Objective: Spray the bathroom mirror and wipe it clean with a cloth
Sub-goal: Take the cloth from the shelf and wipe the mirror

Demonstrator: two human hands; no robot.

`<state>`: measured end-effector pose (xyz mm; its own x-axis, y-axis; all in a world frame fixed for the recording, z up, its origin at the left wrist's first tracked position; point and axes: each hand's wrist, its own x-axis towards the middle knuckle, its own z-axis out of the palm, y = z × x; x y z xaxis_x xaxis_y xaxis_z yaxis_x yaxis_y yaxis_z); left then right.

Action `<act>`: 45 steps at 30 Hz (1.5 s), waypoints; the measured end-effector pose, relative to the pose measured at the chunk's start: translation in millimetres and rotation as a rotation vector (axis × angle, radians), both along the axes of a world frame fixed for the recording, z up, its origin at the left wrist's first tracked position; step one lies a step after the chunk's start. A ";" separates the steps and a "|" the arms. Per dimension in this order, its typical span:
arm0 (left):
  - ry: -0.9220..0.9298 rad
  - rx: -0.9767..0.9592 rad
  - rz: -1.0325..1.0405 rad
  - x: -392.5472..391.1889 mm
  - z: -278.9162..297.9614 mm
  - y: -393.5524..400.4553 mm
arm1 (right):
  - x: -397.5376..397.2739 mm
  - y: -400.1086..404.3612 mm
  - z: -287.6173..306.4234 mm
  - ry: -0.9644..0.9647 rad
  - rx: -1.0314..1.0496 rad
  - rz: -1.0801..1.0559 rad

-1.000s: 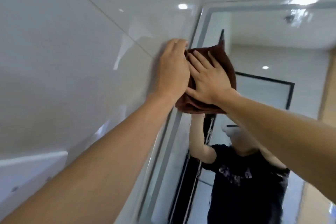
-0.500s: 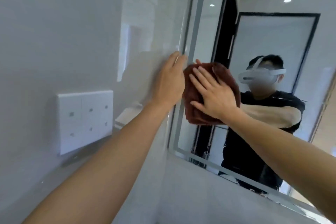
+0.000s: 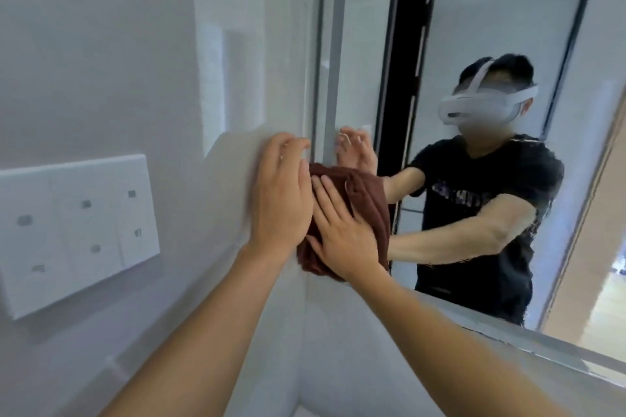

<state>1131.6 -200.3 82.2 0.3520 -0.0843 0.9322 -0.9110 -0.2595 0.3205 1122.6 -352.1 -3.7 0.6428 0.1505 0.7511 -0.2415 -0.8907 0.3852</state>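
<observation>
Mirror (image 3: 474, 27): wiping underway at lower-left corner; right hand (image 3: 342, 240) presses brown cloth (image 3: 369, 203), fingers flat; left hand (image 3: 281, 196) open on wall; remainder apparently unwiped.

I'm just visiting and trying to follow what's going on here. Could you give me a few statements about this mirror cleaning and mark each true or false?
1. The right hand presses a brown cloth flat against the mirror. True.
2. The left hand holds a spray bottle. False: it holds nothing and lies against the wall beside the mirror's edge.
3. The cloth is at the mirror's lower left corner. True.
4. The switch panel is right of the mirror. False: it is on the wall to its left.
</observation>
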 end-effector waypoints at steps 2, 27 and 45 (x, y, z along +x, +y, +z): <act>0.010 0.023 -0.011 0.8 -17.2 -1.6 | -7.2 -5.4 -36.5 0.094 -0.044 -0.022; 0.000 0.040 -0.072 -40.9 -15.6 -54.1 | -126.2 -75.0 -34.0 0.210 -0.235 -0.136; -0.273 0.059 -0.078 -106.5 104.4 -114.7 | -245.5 -138.1 174.1 -0.355 -0.044 -0.429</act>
